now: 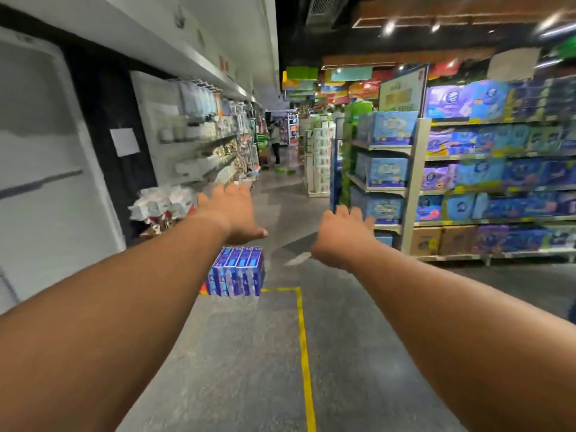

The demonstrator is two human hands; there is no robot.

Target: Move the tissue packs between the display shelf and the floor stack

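A blue and white floor stack of tissue packs stands on the grey floor at the corner of a yellow taped line. My left hand reaches forward above and just behind the stack, fingers spread, holding nothing. My right hand stretches out to the right of the stack, fingers relaxed and empty. The display shelf on the right carries several rows of blue and purple tissue packs. Both hands are apart from the packs.
A yellow tape line marks the floor. A wall rack of small goods and a heap of white packets line the left side. A blue end display stands ahead right. A person stands far down the aisle.
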